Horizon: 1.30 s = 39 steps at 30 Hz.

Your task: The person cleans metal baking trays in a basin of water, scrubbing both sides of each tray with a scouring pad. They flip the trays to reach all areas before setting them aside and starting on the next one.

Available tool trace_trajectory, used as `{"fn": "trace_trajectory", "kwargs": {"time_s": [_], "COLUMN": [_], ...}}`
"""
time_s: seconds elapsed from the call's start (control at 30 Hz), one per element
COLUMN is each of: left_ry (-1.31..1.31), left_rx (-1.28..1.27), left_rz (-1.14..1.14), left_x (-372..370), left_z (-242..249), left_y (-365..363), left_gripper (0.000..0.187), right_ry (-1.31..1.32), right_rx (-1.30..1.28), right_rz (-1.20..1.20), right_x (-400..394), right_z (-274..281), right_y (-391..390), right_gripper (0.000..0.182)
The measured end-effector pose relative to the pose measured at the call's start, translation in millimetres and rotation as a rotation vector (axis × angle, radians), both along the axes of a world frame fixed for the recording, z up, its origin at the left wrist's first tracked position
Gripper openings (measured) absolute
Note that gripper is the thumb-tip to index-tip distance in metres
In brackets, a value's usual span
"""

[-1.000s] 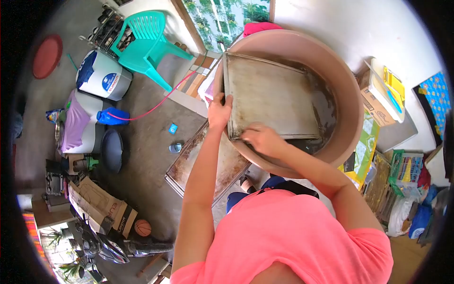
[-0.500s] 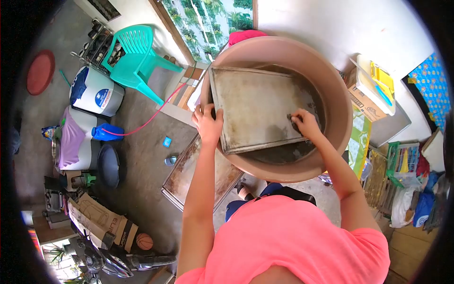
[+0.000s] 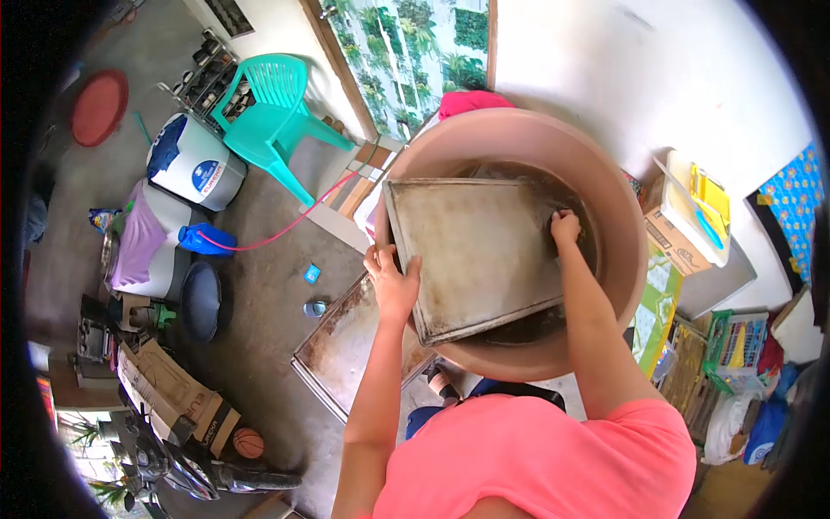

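Observation:
A large flat metal tray (image 3: 475, 251), stained and with a raised rim, rests tilted in a big brown plastic tub (image 3: 618, 285). Murky water (image 3: 577, 195) covers the tray's right end. My left hand (image 3: 395, 287) grips the tray's left rim, thumb on the upper face and fingers at the tub's edge. Toward the wet right end, my right hand (image 3: 565, 228) is closed and pressed down at the tray's surface. A small dark pad showed under its fingers earlier; now the fingers mostly hide it.
Another stained tray (image 3: 341, 346) lies on the floor at the tub's lower left. A green plastic chair (image 3: 268, 130) and a blue container (image 3: 207, 240) with a pink hose (image 3: 285, 229) stand left. A box (image 3: 674, 229) sits right of the tub.
My right hand has slid away from my body and toward the tray's far right. The tray has turned slightly under my left hand's grip. The whole view has shifted downward.

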<state>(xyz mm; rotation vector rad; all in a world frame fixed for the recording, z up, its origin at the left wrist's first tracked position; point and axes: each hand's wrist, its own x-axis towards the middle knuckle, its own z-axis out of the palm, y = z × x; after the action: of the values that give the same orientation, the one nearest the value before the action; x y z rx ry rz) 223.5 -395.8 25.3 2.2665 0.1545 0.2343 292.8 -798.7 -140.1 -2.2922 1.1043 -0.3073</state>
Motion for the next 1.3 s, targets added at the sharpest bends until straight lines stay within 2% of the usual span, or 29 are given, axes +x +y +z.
{"fn": "trace_trajectory", "kwargs": {"time_s": [0.03,0.07,0.17,0.2,0.3,0.37,0.6,0.63,0.73,0.83,0.9,0.97,1.03,1.1,1.13,1.17,1.23,1.3], "left_ry": [0.024,0.049,0.01,0.054,0.085,0.087,0.076,0.082,0.025,0.026,0.063,0.08,0.052,0.059,0.089,0.113,0.138,0.2], "left_rx": [-0.043,-0.085,0.023,-0.017,-0.045,-0.068,-0.078,-0.084,-0.089,0.053,0.037,0.008,-0.02,-0.022,-0.011,-0.004,0.024,0.032], "left_rz": [-0.01,-0.017,-0.043,-0.029,-0.029,-0.017,-0.019,-0.013,-0.047,-0.06,-0.061,-0.059,-0.053,-0.061,-0.073,-0.081,-0.082,-0.081], "left_x": [-0.2,1.2,4.8,3.9,5.0,4.7,4.2,3.9,4.4,2.0,1.8,1.8,-0.3,1.8,1.2,2.1,1.9,3.1], "left_z": [-1.2,-2.6,-17.3,-9.7,-10.3,-11.5,-9.6,-8.3,-17.1,-10.8,-8.3,-9.5,-16.5,-15.3,-9.4,-3.8,3.3,8.5], "left_y": [2.4,5.7,10.9,9.5,11.1,11.6,11.4,10.5,13.0,10.9,11.2,11.3,11.9,12.7,12.1,10.9,9.8,8.8], "left_gripper": [0.044,0.047,0.053,0.056,0.054,0.05,0.041,0.04,0.039,0.038,0.037,0.036,0.036,0.036,0.036,0.036,0.035,0.034], "right_ry": [0.033,-0.04,-0.195,-0.266,-0.555,-0.619,-0.866,-0.816,-0.774,-0.608,-0.643,-0.703,-0.694,-0.632,-0.587,-0.577,-0.475,-0.661], "right_rx": [0.005,0.013,-0.004,-0.002,-0.021,-0.051,0.154,0.126,0.119,0.314,0.217,0.236,0.309,0.369,0.34,0.414,0.308,0.347], "right_rz": [0.019,0.018,0.188,0.25,0.474,0.577,0.961,0.941,0.871,0.686,0.762,0.87,0.873,0.887,0.838,0.737,0.798,0.846], "right_x": [6.9,16.2,43.8,49.5,68.7,73.6,77.3,73.8,87.7,94.9,98.0,100.8,99.0,105.6,108.5,110.9,104.4,95.0], "right_z": [0.3,1.9,19.8,29.6,46.9,68.6,135.9,144.2,124.7,112.6,123.9,139.8,148.2,134.4,127.9,119.3,135.4,144.9], "right_y": [18.2,35.5,84.8,102.7,146.3,178.8,288.8,295.2,269.5,228.1,254.0,295.1,306.7,282.0,266.0,257.7,272.5,314.2], "right_gripper": [0.028,0.028,0.028,0.027,0.02,0.016,0.006,0.005,0.004,0.006,0.009,0.009,0.01,0.011,0.012,0.01,0.006,0.005]}}
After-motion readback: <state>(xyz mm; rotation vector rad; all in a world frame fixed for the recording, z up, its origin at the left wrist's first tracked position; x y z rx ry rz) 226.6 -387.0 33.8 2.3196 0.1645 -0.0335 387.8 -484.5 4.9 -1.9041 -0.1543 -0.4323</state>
